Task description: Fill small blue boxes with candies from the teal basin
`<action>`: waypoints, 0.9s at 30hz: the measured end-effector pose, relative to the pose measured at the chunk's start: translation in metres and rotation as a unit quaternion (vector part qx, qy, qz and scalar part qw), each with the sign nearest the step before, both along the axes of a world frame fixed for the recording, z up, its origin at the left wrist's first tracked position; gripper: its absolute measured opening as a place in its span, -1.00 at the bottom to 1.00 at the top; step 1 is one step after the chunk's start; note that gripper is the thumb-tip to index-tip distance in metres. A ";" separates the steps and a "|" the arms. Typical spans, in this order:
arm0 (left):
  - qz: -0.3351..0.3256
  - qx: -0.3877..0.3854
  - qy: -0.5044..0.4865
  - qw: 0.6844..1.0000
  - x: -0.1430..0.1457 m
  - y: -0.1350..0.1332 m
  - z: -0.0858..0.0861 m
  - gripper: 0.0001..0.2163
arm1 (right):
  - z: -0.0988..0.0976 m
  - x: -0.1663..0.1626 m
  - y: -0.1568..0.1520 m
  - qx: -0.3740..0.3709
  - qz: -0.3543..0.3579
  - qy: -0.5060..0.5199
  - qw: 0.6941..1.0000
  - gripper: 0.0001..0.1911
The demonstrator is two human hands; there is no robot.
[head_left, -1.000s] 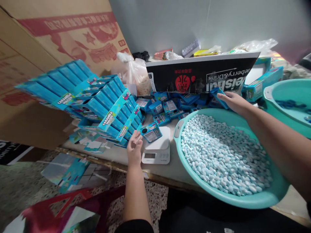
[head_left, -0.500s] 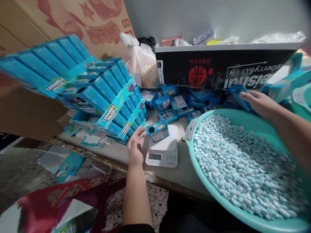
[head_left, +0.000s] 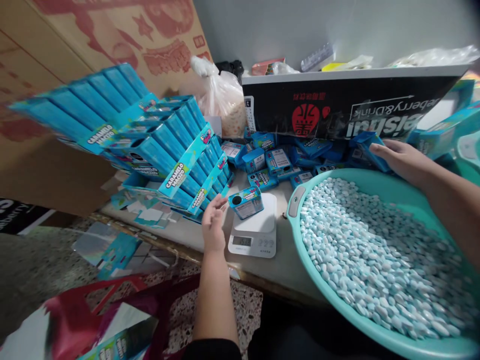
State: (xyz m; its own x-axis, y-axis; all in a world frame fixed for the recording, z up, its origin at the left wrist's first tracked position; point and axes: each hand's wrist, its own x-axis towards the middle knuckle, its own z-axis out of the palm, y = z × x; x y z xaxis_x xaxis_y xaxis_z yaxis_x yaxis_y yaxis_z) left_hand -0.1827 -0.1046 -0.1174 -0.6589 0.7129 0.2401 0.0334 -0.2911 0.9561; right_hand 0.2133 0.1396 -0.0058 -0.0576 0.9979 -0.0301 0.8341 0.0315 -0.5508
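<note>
A small blue candy box [head_left: 246,202] with a dark round hole in its end lies on the plate of a white digital scale [head_left: 252,250]. Just left of that box is my left hand [head_left: 214,223], fingers apart and holding nothing. The scale's display is lit, but its digits are too blurred to read surely. Beyond the far rim of the teal basin [head_left: 297,220], my right hand [head_left: 400,158] grips another blue candy box [head_left: 373,150]. White and pale blue candies [head_left: 375,260] fill much of the basin.
Stacked display trays of blue boxes [head_left: 168,145] lean at the left, near a large cardboard carton [head_left: 157,35]. Loose blue boxes [head_left: 277,161] are heaped before a black printed carton [head_left: 330,110]. A knotted plastic bag [head_left: 225,100] stands behind; a red chair [head_left: 75,320] is below the table edge.
The view has shifted slightly, so things at the left sit a little further right. Both hands keep nearly the same places beside the same boxes.
</note>
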 end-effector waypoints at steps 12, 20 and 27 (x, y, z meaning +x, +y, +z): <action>0.071 -0.168 0.411 0.893 0.049 -0.011 0.130 -0.52 | -0.011 0.008 0.012 -0.005 0.038 0.066 0.997 -0.31; 0.521 -0.036 0.470 0.711 0.007 -0.038 0.226 -0.74 | -0.011 0.009 0.011 -0.009 0.064 0.074 0.995 -0.23; 0.571 0.012 0.405 0.714 -0.028 0.010 0.226 -0.71 | -0.010 0.009 0.010 -0.013 0.081 0.104 0.991 -0.20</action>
State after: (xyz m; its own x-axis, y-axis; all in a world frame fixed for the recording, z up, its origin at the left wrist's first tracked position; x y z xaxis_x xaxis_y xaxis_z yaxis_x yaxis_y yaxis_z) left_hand -0.2104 -0.0946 0.1088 -0.4457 -0.1893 0.8749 0.8014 0.3512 0.4842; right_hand 0.2224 0.1491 -0.0161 -0.2247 0.9741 -0.0258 0.6870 0.1396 -0.7131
